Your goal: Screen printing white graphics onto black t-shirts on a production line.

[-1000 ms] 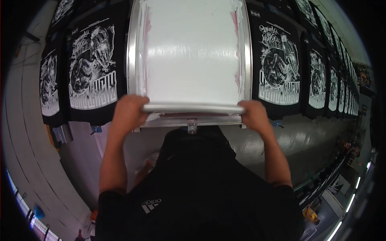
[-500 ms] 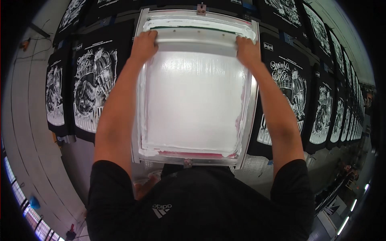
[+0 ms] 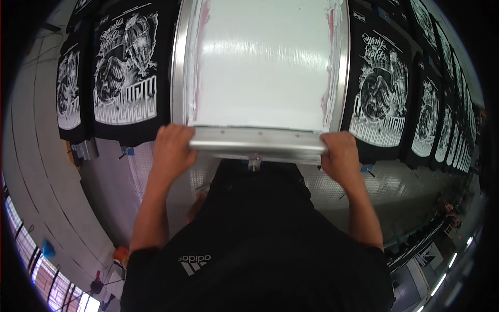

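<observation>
metal squeegee point(image 3: 258, 141) between hands, long axis crosswise; left hand point(image 3: 175, 151) clamped on left end, right hand point(image 3: 340, 157) on right end, equally near; white-coated screen point(image 3: 265, 73) forward of both.

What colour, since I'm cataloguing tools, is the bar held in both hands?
The bar is silvery grey, best seen in the head view.

Far end of screen frame point(image 3: 180, 67) is lying out of view; left hand point(image 3: 174, 151) and right hand point(image 3: 341, 157) are hiding 2 ends of squeegee point(image 3: 257, 140).
</observation>
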Action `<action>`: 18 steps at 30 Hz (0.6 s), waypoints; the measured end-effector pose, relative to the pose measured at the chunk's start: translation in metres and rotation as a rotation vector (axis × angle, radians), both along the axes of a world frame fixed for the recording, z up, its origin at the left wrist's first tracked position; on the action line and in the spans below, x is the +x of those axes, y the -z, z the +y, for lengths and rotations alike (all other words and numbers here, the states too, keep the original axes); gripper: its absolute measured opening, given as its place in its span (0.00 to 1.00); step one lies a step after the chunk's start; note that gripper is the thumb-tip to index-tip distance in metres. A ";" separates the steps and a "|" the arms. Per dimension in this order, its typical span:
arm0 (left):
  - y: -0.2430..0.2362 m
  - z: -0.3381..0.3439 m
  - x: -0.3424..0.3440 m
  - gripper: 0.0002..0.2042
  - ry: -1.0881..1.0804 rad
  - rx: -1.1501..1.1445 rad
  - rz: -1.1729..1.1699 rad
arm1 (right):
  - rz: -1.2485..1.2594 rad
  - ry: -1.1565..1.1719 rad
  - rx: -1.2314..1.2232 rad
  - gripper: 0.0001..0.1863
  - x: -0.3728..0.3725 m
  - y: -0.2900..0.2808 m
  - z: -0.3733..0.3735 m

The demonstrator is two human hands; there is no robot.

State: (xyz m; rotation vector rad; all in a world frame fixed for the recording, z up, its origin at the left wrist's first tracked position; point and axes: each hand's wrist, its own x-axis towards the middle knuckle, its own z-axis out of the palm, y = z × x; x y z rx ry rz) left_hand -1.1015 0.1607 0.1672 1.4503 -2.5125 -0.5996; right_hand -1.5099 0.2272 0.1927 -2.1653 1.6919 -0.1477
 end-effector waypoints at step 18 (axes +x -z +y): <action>0.078 0.000 -0.016 0.21 -0.066 -0.173 0.033 | 0.145 0.112 -0.037 0.27 0.002 0.067 0.004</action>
